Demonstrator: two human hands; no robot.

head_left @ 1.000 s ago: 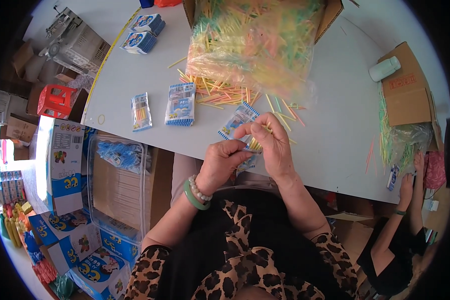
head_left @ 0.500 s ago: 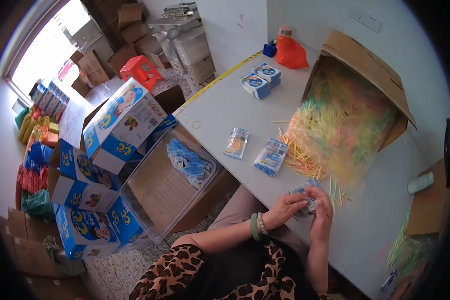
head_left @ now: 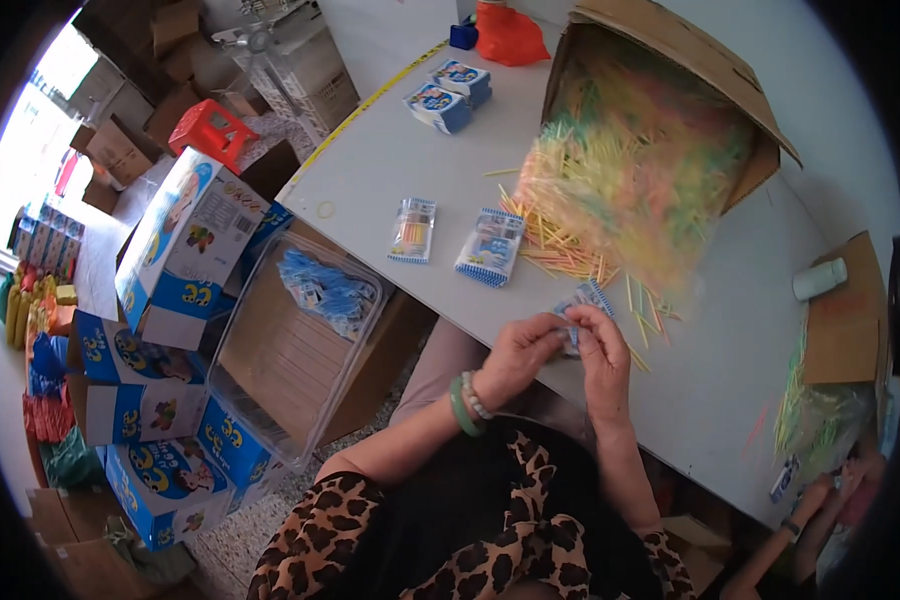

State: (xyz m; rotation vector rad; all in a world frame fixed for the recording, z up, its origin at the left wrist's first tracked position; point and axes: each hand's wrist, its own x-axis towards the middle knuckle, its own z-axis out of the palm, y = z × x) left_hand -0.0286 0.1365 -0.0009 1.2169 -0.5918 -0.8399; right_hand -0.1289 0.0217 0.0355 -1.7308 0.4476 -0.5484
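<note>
Over the near edge of the table, my left hand [head_left: 518, 358] and my right hand [head_left: 605, 368] meet with fingertips pinched on a small clear packet with blue-and-white print [head_left: 587, 296]. Fingers cover part of it, and what it contains is too small to make out. A green bangle and a beaded bracelet circle my left wrist. Beyond my hands lie another packet [head_left: 491, 246] with a blue checked edge and a packet of coloured sticks [head_left: 412, 231]. Loose coloured sticks [head_left: 560, 243] spill out beside them.
A carton [head_left: 650, 35] on its side holds a big clear bag of thin sticks [head_left: 640, 180]. Small blue-and-white boxes [head_left: 438, 107] and a red bag [head_left: 510, 35] stand farther back. To the left are a clear tub [head_left: 260, 375] with blue packets and stacked printed boxes [head_left: 160, 480]. A co-worker's hand [head_left: 820, 492] is at lower right.
The view has shifted, so the table things sit farther left and higher. My hands still pinch the packet, with the fingertips slightly farther apart. A co-worker's arms show more at lower right.
</note>
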